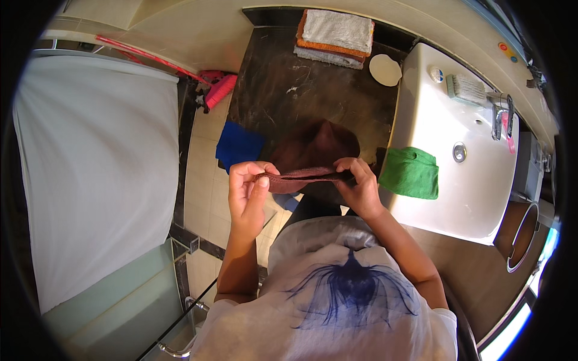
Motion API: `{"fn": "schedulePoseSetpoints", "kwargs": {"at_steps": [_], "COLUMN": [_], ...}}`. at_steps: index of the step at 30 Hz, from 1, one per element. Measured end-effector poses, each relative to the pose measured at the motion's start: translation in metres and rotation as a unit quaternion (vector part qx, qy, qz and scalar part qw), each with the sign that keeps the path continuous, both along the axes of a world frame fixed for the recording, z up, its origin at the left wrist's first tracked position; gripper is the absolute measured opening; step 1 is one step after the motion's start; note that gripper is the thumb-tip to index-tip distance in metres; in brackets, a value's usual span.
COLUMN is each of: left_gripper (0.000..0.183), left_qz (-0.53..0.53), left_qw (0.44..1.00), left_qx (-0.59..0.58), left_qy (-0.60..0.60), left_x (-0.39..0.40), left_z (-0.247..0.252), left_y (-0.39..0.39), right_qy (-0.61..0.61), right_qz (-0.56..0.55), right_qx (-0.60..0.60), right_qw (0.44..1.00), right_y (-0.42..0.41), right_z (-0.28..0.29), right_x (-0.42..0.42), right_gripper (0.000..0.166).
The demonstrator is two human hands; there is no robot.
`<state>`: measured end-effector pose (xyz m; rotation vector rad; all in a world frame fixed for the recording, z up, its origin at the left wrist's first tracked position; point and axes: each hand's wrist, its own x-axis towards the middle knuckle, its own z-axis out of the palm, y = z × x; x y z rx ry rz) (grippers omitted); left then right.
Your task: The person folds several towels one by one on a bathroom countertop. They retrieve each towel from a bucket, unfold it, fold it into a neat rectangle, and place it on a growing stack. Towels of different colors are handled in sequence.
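A maroon cloth [293,180] is stretched between my two hands, its upper edge parted into a narrow gap and the rest hanging over the dark stone counter. My left hand [248,192] pinches one end between thumb and fingers. The other end is pinched by my right hand [359,187]. A blue cloth [239,144] lies at the counter's left edge, just beyond my left hand. To the right of my right hand, a green folded cloth [410,173] drapes over the rim of the white sink [478,194].
Folded towels [336,34] are stacked at the back of the counter [275,72], beside a pale round dish [385,70]. A scrub brush [467,90] sits by the faucet [501,115]. A pink broom [221,90] leans at the left. A bucket [521,234] stands right of the sink.
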<state>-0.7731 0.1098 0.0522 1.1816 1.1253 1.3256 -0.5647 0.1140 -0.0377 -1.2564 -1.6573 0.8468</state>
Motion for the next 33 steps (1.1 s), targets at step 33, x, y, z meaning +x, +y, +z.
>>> {"fn": "schedulePoseSetpoints", "kwargs": {"at_steps": [33], "left_gripper": [0.02], "left_qz": [0.123], "left_qw": [0.99], "left_qx": [0.058], "left_qy": [-0.039], "left_x": [0.013], "left_z": [-0.005], "left_y": [-0.004], "right_qy": [0.084], "right_qz": [-0.106], "right_qx": [-0.024], "right_qw": [0.991], "right_y": [0.001], "right_z": [0.01], "right_x": [-0.017], "right_gripper": [0.018]}}
